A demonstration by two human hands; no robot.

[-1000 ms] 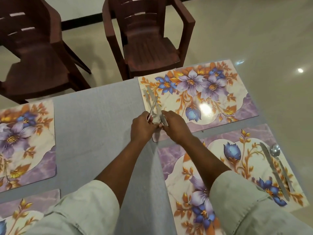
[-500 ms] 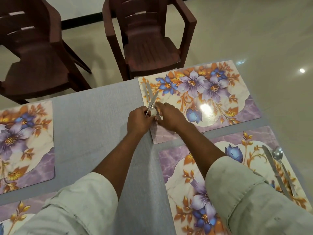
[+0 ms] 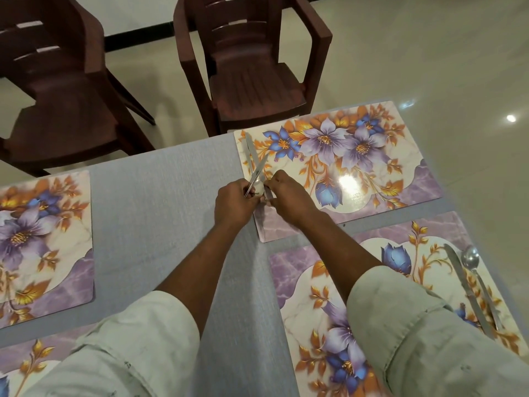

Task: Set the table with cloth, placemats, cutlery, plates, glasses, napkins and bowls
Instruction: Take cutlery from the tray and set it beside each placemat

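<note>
A grey cloth (image 3: 160, 213) covers the table, with floral placemats on it. On the left edge of the far right placemat (image 3: 372, 179) lies a knife (image 3: 249, 147), pointing away from me. My right hand (image 3: 289, 196) pinches its near end. My left hand (image 3: 233, 203) grips a spoon (image 3: 258, 175) just beside it. The spoon's bowl shows between the two hands and its handle slants up across the knife. The near right placemat (image 3: 309, 270) carries a second knife (image 3: 465, 285) and a second spoon (image 3: 473, 263) on its right side.
Two dark brown plastic chairs (image 3: 252, 81) (image 3: 60, 96) stand at the table's far side. Another placemat (image 3: 48, 239) lies at the left and one more (image 3: 31, 356) at the bottom left corner. Glossy floor (image 3: 443, 67) lies beyond the table's right edge.
Both hands have moved a little farther along the far placemat's left edge, and the knife has slid away from me with the right hand. The spoon stays in my left hand.
</note>
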